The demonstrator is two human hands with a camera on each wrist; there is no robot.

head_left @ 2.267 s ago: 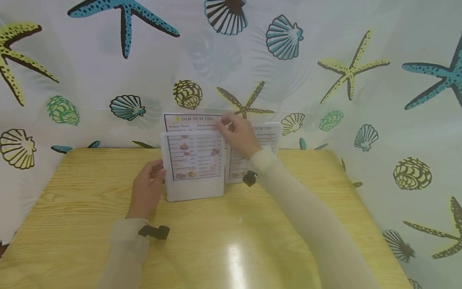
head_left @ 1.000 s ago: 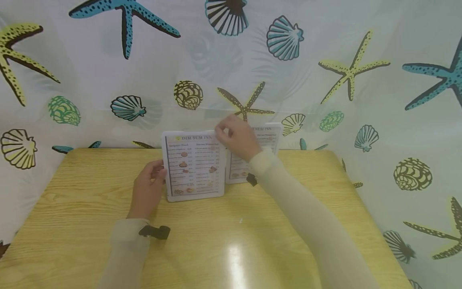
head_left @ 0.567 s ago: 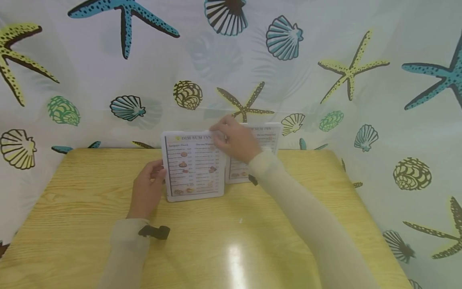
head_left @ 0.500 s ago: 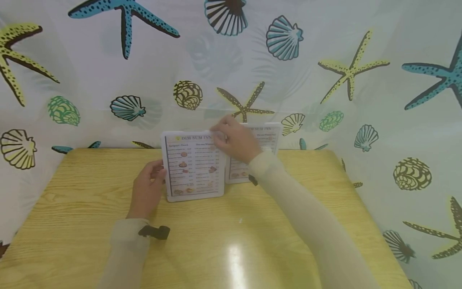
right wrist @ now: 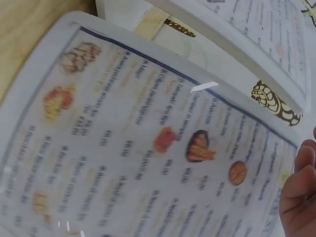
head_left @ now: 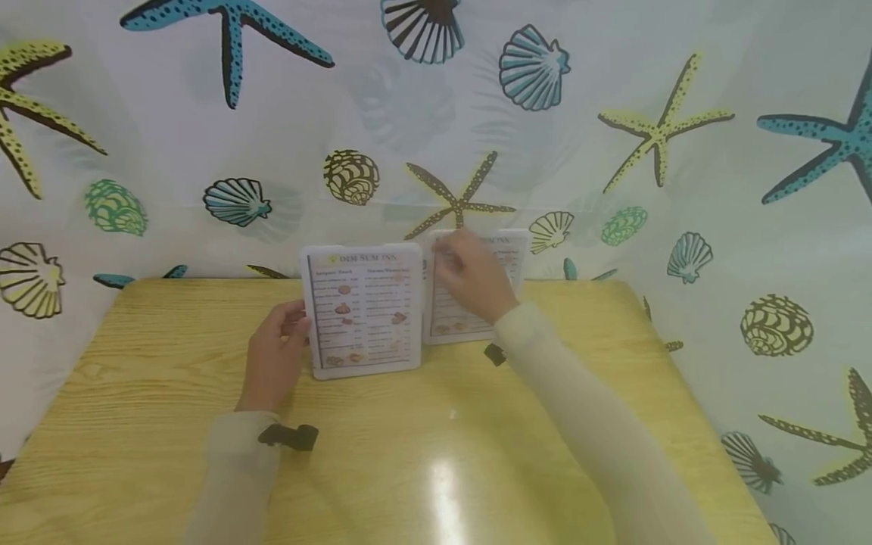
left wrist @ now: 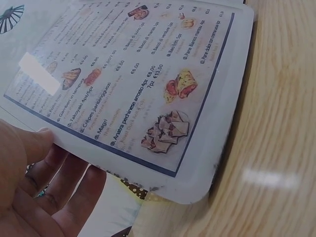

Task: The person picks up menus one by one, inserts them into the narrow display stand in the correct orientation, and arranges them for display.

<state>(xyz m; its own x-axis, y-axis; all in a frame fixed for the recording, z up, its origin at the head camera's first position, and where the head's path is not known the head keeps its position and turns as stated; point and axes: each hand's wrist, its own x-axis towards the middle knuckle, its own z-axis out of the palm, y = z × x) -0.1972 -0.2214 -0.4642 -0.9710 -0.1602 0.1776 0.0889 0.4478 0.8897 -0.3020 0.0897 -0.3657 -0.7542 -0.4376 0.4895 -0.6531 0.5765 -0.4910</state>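
The front menu stand (head_left: 361, 309) stands upright on the bench (head_left: 136, 363), its sheet fully seated. The left hand (head_left: 275, 356) grips its left edge. The right hand (head_left: 473, 276), fingers loosely curled and holding nothing, hovers before the second stand (head_left: 507, 253) behind; gripping that one looks next.

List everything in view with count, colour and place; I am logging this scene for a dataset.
Front menu stand: one, clear with a white printed menu, upright on the table, left of middle.
Rear menu stand: one, same kind, upright behind and to the right, partly hidden by the right hand.
Table: one, light wood.
Curtain: one, pale with starfish and shell prints, behind and beside the table.
Left hand: holds the front stand's left edge.
Right hand: raised in front of the rear stand; contact unclear.
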